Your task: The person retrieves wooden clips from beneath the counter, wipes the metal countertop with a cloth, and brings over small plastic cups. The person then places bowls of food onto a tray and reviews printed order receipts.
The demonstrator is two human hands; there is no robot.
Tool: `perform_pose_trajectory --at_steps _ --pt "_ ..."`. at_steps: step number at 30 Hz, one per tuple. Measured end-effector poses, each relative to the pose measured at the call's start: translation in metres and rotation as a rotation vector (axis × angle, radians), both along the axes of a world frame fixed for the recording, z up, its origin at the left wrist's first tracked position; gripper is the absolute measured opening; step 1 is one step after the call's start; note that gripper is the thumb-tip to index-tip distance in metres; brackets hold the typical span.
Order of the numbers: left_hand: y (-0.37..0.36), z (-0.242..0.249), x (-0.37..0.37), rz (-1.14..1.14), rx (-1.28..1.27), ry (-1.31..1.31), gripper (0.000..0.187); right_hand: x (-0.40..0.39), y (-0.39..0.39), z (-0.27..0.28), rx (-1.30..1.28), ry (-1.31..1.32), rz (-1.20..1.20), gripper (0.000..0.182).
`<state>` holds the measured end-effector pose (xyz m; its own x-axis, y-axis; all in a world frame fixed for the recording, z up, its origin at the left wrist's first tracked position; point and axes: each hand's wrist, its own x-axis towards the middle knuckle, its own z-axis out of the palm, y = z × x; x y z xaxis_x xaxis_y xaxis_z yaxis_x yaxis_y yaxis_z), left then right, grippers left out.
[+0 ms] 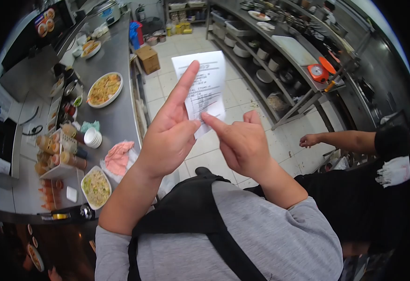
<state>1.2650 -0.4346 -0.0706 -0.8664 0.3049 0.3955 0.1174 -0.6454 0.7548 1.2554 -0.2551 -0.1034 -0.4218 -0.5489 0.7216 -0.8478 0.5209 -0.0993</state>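
A printed paper receipt is held up in front of me, over the tiled floor. My left hand grips it by the left side between thumb and fingers, one finger stretched up along the paper. My right hand points at the receipt's lower part, the index fingertip at the paper by my left thumb. Its other fingers are partly curled, and I see nothing held in it. Small print lines on the receipt are too blurred to read in full.
Along the left counter are a plate of noodles, a dish of rice, a pink cloth, stacked white cups and a basket of sauce bottles. A co-worker's arm reaches in at right, below an orange scale.
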Motion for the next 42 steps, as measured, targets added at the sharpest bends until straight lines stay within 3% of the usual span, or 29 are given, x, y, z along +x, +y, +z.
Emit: perform_pose_trajectory --at_steps 22,42 --pt "0.058 0.016 -0.011 -0.107 -0.059 -0.027 0.089 0.011 0.043 -0.004 -0.246 -0.099 -0.163 0.053" --pt "0.071 0.011 -0.014 -0.056 -0.058 -0.033 0.083 0.014 0.049 -0.013 -0.217 -0.042 -0.2 0.055"
